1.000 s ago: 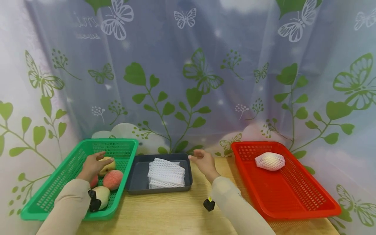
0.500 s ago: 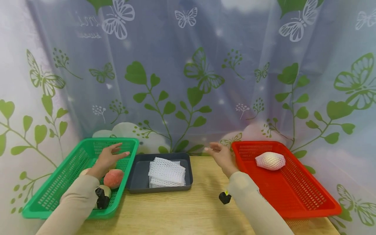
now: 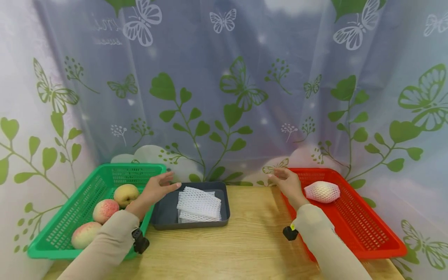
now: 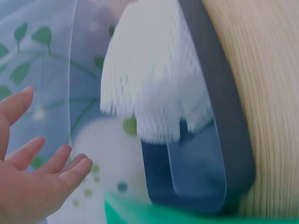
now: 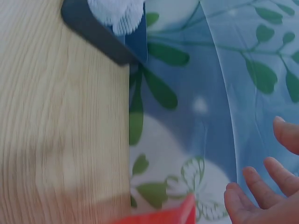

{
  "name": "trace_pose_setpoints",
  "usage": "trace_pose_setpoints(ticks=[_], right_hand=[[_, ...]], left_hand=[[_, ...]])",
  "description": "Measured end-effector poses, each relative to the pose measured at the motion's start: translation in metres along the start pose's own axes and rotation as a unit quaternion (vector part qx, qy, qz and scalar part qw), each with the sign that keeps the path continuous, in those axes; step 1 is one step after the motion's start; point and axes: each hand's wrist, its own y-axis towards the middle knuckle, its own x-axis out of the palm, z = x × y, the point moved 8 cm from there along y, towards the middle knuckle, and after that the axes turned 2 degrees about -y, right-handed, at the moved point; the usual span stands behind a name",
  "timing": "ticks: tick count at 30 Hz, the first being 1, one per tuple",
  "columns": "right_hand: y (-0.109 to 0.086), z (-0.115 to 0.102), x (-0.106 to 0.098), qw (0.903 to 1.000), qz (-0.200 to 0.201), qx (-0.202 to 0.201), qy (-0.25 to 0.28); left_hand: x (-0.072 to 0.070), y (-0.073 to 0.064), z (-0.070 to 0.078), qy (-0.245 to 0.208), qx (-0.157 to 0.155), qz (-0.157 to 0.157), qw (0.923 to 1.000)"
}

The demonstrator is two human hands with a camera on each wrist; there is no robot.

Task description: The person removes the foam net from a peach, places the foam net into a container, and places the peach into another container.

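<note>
My left hand hovers with loose, spread fingers over the right rim of the green basket and the left end of the dark grey tray. Nothing is in it; the left wrist view shows its bare fingers too. White foam net sleeves lie stacked in the tray. My right hand, also holding nothing, is in the air by the left rim of the red basket. Inside that basket lies a fruit in a white foam net. In the right wrist view, the right fingers are relaxed and apart.
The green basket holds a yellowish peach, a pink peach and a pale pink peach; my left arm hides part of it. A wooden table lies under everything. Behind it hangs a printed curtain.
Both hands have moved to the right: the left from over the peaches to the tray's left end, the right from beside the tray to the red basket's rim. The fruit stayed put.
</note>
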Motion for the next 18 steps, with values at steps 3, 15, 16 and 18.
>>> trace_pose_setpoints(ticks=[3, 15, 16, 18], right_hand=[[0.002, 0.009, -0.014, 0.9999, 0.002, 0.011, -0.004], [0.002, 0.037, -0.067, 0.9967, 0.009, 0.025, -0.077], [0.001, 0.039, -0.071, 0.9964, 0.011, 0.026, -0.079], [0.000, 0.043, -0.079, 0.9955, 0.017, 0.024, -0.090]], left_hand=[[0.017, -0.001, 0.005, -0.010, 0.004, -0.012, 0.9999], [0.085, 0.009, 0.020, -0.060, 0.021, -0.037, 0.9973], [0.091, 0.010, 0.022, -0.065, 0.023, -0.039, 0.9969], [0.104, 0.011, 0.025, -0.073, 0.023, -0.046, 0.9960]])
